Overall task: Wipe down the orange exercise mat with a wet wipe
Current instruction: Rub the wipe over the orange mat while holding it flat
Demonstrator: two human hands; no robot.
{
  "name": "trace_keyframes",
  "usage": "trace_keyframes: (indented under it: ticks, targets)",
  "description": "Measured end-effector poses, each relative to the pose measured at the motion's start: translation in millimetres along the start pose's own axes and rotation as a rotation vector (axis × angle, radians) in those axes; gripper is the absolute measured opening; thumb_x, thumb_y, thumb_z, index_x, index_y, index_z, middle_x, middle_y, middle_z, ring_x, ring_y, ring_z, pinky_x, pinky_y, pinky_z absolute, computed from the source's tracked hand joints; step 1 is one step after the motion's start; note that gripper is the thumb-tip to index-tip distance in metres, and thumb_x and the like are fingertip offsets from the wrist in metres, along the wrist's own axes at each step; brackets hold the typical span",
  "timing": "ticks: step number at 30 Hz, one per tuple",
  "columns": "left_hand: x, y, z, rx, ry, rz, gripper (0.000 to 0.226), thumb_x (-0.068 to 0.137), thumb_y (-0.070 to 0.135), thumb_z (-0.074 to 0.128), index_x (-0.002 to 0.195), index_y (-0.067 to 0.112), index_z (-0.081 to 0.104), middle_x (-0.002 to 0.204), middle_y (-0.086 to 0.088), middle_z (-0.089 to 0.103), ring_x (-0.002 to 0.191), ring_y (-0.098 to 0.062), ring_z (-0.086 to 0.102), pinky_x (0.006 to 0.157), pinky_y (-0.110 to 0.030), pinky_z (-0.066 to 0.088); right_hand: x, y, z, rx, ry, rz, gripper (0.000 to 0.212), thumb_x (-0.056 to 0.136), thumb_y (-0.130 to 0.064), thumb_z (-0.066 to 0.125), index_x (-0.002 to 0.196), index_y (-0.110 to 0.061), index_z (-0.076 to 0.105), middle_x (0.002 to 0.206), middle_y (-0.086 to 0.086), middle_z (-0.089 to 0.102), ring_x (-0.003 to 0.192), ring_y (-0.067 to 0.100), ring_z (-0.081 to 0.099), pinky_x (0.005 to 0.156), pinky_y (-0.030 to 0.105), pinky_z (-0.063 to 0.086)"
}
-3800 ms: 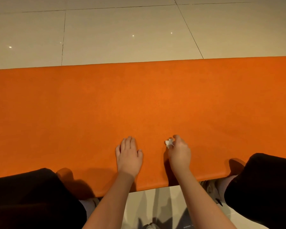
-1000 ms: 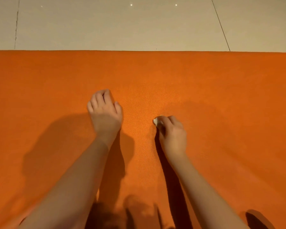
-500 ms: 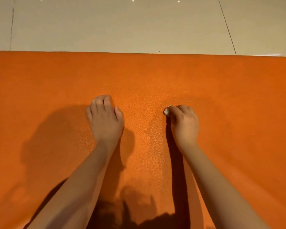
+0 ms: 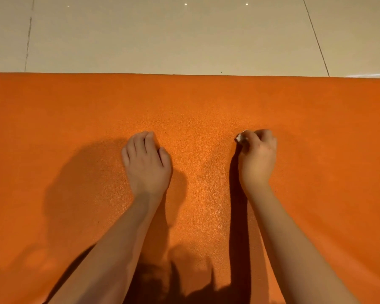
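Past the fingertips (image 4: 150, 136), open orange mat (image 4: 195, 102) to its far edge; left hand (image 4: 146, 163) with fingers together, right hand (image 4: 257, 156) pinching wet wipe (image 4: 241, 138).

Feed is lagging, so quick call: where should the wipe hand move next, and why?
Probably slide the right hand forward, dragging the wet wipe toward the far edge. The small wad is pinched in that hand against the orange mat, a broad strip lies beyond it, and the left hand rests on the mat, bracing.
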State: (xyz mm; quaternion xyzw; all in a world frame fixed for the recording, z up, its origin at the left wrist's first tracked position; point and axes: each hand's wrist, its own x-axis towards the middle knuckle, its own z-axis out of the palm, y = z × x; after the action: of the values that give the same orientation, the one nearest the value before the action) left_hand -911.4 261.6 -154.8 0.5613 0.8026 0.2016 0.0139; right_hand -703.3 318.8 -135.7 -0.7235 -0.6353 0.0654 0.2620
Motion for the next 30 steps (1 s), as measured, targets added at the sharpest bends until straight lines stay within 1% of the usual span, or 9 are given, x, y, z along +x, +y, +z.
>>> trace_keyframes:
  ticks: [2, 6, 9, 12, 13, 17, 23, 28, 30]
  targets:
    - [0, 0, 0, 0.001, 0.016, 0.004, 0.037, 0.092, 0.022, 0.046, 0.122, 0.002, 0.056, 0.119, -0.015, 0.055, 0.116, -0.03, 0.044, 0.101, -0.044, 0.031, -6, -17, 10, 0.028, -0.049, -0.033, 0.015, 0.08, -0.009, 0.057, 0.085, -0.011, 0.071, 0.085, 0.015, 0.059, 0.08, 0.035, 0.054, 0.065, 0.034, 0.032]
    - [-1, 0, -1, 0.003, 0.028, 0.006, 0.036, 0.092, 0.021, 0.046, 0.12, 0.002, 0.056, 0.116, -0.015, 0.056, 0.115, -0.029, 0.044, 0.101, -0.043, 0.03, -9, -29, 14, 0.045, -0.171, -0.326, 0.03, 0.085, -0.021, 0.042, 0.087, -0.013, 0.071, 0.084, 0.01, 0.061, 0.082, 0.031, 0.055, 0.059, 0.033, 0.04]
    - [0, 0, -1, 0.002, 0.031, 0.014, 0.035, 0.092, 0.02, 0.047, 0.12, 0.002, 0.057, 0.115, -0.014, 0.056, 0.114, -0.028, 0.044, 0.101, -0.042, 0.03, 15, -18, 11, 0.02, -0.088, -0.196, 0.035, 0.084, -0.025, 0.039, 0.085, -0.013, 0.072, 0.084, 0.012, 0.06, 0.083, 0.034, 0.054, 0.059, 0.034, 0.039]
    - [0, 0, -1, 0.0, 0.024, 0.012, 0.034, 0.092, 0.019, 0.049, 0.12, 0.002, 0.057, 0.116, -0.014, 0.056, 0.115, -0.028, 0.044, 0.102, -0.043, 0.03, 22, -25, 19, 0.025, -0.029, -0.02, 0.03, 0.081, -0.015, 0.044, 0.084, -0.009, 0.073, 0.085, 0.016, 0.061, 0.082, 0.038, 0.055, 0.064, 0.036, 0.038]
    - [0, 0, -1, 0.001, 0.02, 0.008, 0.035, 0.092, 0.02, 0.049, 0.12, 0.002, 0.057, 0.116, -0.014, 0.055, 0.116, -0.029, 0.044, 0.102, -0.043, 0.03, 17, -32, 22, 0.033, -0.059, -0.042, 0.032, 0.08, -0.014, 0.042, 0.084, -0.009, 0.073, 0.086, 0.016, 0.062, 0.082, 0.036, 0.055, 0.065, 0.036, 0.038]
    - [0, 1, -2, 0.0, 0.007, 0.0, 0.037, 0.091, 0.021, 0.047, 0.121, 0.001, 0.057, 0.117, -0.015, 0.056, 0.115, -0.03, 0.045, 0.101, -0.044, 0.032, 2, -43, 22, 0.037, -0.228, -0.353, 0.029, 0.08, -0.02, 0.045, 0.088, -0.014, 0.072, 0.086, 0.01, 0.062, 0.081, 0.032, 0.056, 0.061, 0.032, 0.042]
    - [1, 1, -1, 0.049, -0.061, -0.018, 0.042, 0.092, 0.024, 0.043, 0.124, 0.001, 0.057, 0.118, -0.015, 0.057, 0.113, -0.032, 0.049, 0.1, -0.046, 0.035, 37, -37, 20, -0.02, -0.101, -0.033, 0.031, 0.076, -0.011, 0.046, 0.091, -0.006, 0.073, 0.087, 0.02, 0.06, 0.083, 0.04, 0.056, 0.066, 0.039, 0.044]
    - [12, -2, -7, 0.014, -0.091, 0.016, 0.039, 0.09, 0.028, 0.039, 0.112, 0.004, 0.06, 0.108, -0.014, 0.057, 0.102, -0.032, 0.048, 0.09, -0.046, 0.036, 10, -51, 22, -0.016, -0.234, -0.369, 0.023, 0.085, -0.015, 0.049, 0.081, -0.007, 0.07, 0.079, 0.012, 0.059, 0.071, 0.033, 0.055, 0.051, 0.032, 0.042]
    - [36, -8, -11, -0.006, -0.102, 0.025, 0.045, 0.089, 0.032, 0.035, 0.116, 0.004, 0.058, 0.11, -0.015, 0.055, 0.104, -0.033, 0.046, 0.091, -0.046, 0.034, 28, -39, 19, -0.064, -0.217, -0.325, 0.011, 0.078, -0.006, 0.058, 0.078, -0.006, 0.069, 0.078, 0.012, 0.058, 0.073, 0.035, 0.056, 0.049, 0.032, 0.04]
